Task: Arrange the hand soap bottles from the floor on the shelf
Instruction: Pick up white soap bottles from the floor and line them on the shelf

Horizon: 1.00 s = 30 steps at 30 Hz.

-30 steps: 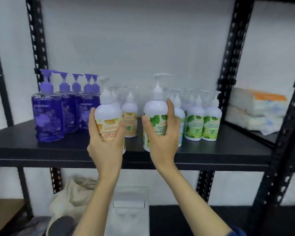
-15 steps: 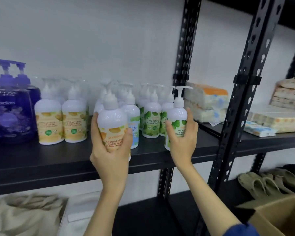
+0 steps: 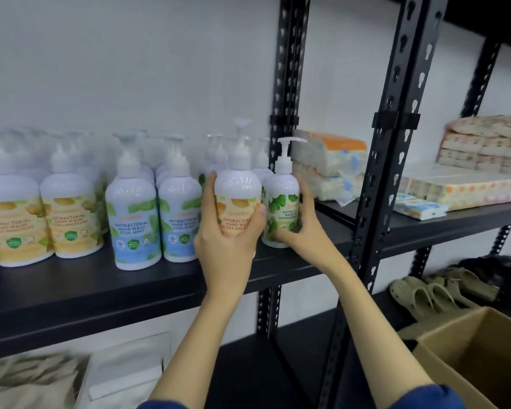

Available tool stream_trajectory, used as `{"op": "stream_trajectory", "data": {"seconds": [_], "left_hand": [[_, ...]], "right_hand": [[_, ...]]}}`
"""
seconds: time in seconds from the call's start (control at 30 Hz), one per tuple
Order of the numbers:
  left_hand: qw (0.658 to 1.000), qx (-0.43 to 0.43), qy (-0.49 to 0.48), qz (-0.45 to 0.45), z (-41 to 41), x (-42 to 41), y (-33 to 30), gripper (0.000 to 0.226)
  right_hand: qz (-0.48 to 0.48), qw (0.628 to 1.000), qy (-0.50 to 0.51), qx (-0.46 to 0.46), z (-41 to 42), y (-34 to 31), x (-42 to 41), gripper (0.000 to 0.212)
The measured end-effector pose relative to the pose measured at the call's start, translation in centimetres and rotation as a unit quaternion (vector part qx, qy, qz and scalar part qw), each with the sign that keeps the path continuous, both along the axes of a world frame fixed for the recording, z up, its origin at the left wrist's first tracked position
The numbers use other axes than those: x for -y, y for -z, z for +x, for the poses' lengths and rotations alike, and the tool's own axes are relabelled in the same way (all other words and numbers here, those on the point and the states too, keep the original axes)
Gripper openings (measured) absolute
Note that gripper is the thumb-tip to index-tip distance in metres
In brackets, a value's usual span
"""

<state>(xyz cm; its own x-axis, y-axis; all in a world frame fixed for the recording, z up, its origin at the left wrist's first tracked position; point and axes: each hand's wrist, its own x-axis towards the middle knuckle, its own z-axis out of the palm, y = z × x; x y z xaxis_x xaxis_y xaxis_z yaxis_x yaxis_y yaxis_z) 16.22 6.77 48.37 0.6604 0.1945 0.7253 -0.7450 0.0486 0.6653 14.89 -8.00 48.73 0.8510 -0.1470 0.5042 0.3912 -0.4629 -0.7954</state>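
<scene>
My left hand (image 3: 227,240) grips a white pump bottle with an orange label (image 3: 237,193), held just above the black shelf (image 3: 71,287). Right beside it, my right hand (image 3: 303,228) grips a white bottle with a green leaf label (image 3: 281,202), whose base stands on the shelf near the black upright post (image 3: 283,84). To the left stand blue-label mint bottles (image 3: 133,219) and orange-label bottles (image 3: 12,219) in rows. More bottles behind the held ones are mostly hidden.
Packs of tissue (image 3: 328,163) lie on the neighbouring shelf to the right, with more stacked packs (image 3: 484,149) further on. An open cardboard box (image 3: 481,358) sits at the lower right, beige sandals (image 3: 425,293) behind it. Cloth bags (image 3: 33,382) lie below the shelf.
The view has swung right and closer. Both hands carried their bottles rightwards along the shelf; the orange-label bottle now sits right against the green-label one near the post.
</scene>
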Motion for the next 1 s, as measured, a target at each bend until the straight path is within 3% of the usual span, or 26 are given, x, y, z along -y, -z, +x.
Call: {"op": "stream_trajectory", "data": {"seconds": [1.0], "left_hand": [[0.999,-0.036,0.0,0.017,1.1,-0.1,0.6,0.085]], "right_hand": [[-0.034,0.999,0.026,0.016,-0.2,-0.4,-0.4,0.104]]}}
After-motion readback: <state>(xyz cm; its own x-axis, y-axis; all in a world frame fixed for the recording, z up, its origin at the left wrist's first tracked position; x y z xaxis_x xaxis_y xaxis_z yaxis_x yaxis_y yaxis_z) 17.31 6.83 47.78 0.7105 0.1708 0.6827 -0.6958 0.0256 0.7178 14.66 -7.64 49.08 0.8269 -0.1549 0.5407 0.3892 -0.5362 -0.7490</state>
